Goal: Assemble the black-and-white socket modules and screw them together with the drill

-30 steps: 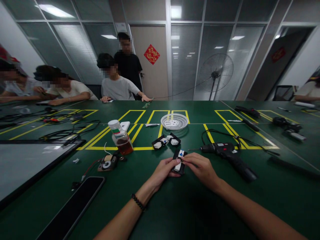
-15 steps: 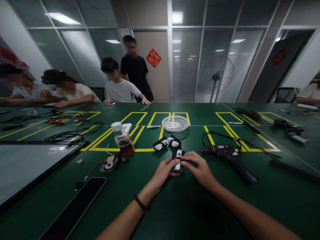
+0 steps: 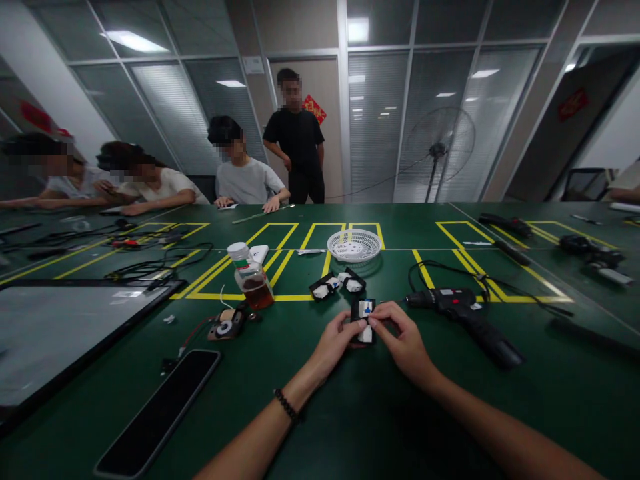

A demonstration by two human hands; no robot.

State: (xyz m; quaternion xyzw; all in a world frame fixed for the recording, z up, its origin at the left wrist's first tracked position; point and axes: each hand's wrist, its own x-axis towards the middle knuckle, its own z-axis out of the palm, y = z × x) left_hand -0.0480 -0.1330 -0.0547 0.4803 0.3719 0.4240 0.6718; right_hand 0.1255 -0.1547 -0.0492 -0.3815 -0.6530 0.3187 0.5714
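In the head view, a small black piece with white padding and a blue mark is between my hands, above the green table. My left hand is closed around its left side, thumb across the front. The fingers of my right hand are pinched at its right edge; fingertips overlap there, so anything tiny between them is hidden. Just beyond lie two similar black-and-white pieces, one on the left and one on the right. What exactly these pieces are, I cannot make out.
A black power drill with a cable lies to the right. Leftward are a bottle of brown liquid, a small coil device, a phone and a large screen panel. A white basket stands beyond; people sit opposite.
My view has shifted slightly. Both hands stay on the black piece, with small finger movements. The standing person has straightened up, and the seated person in grey has drawn an outstretched arm back.
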